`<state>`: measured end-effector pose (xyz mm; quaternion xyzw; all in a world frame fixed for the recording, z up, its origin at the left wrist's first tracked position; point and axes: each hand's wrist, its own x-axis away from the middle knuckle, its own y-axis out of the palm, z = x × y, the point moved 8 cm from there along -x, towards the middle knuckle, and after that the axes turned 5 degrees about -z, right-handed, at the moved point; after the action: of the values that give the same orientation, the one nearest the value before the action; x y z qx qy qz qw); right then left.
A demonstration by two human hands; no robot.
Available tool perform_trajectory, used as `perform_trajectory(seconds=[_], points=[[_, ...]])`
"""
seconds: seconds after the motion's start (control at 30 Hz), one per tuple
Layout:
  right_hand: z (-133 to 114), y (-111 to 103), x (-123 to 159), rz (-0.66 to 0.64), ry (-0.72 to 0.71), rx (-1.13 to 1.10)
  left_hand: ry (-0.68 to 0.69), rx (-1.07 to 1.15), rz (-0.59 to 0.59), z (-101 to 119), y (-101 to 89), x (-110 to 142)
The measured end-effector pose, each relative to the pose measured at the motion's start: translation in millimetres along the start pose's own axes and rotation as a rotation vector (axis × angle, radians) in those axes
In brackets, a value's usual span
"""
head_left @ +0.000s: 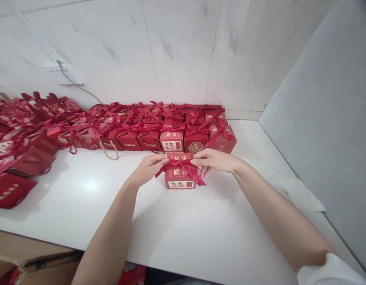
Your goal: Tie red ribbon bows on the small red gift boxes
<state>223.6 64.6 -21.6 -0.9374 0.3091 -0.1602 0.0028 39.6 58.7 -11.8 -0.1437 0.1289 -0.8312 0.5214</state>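
Observation:
A small red gift box (179,185) with white and gold characters stands on the white table in front of me. Across its top runs a dark pink ribbon (187,168) tied in a bow, its tails hanging over the front. My left hand (151,164) pinches the bow's left side between thumb and finger. On the other side, my right hand (211,160) pinches the right part of the ribbon, its other fingers curled beside the box. Directly behind stands another red box (171,142) of the same print.
Rows of ribboned red boxes (128,138) line the wall. More red boxes and bags (13,190) crowd the left side. A grey panel (328,118) rises at the right. An open cardboard carton (31,257) sits below the table's front edge. A cable (78,85) hangs from the wall socket.

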Motion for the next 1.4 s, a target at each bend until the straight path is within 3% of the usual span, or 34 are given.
perform_trajectory(seconds=[0.07, 0.13, 0.27, 0.37, 0.53, 0.73, 1.0, 1.17, 1.4], points=[[-3, 3, 2, -0.021, -0.003, 0.026, -0.028, 0.014, -0.022, -4, 0.7, 0], [-10, 4, 5, -0.010, -0.016, 0.057, 0.001, 0.054, 0.034, -3, -3.5, -2], [-21, 0, 11, 0.125, -0.037, 0.116, 0.259, -0.045, 0.417, 19, -23.1, 7], [-24, 0, 12, 0.167, -0.051, 0.156, 0.459, -0.412, 0.574, 48, -10.8, 21], [-31, -4, 14, 0.283, -0.119, 0.222, 0.668, -0.775, 0.504, 73, 24.3, 33], [-33, -13, 14, 0.417, -0.169, 0.249, 0.790, -0.955, 0.297, 78, 38.5, 35], [-24, -18, 11, 0.563, -0.085, 0.430, 0.747, -0.971, 0.176, 73, 41.4, 33], [-33, -26, 21, 0.711, -0.158, 0.518, 0.738, -0.954, 0.189, 73, 41.8, 32], [-26, -9, 9, 0.546, -0.195, 0.384, 0.757, -0.978, 0.225, 72, 43.0, 34]])
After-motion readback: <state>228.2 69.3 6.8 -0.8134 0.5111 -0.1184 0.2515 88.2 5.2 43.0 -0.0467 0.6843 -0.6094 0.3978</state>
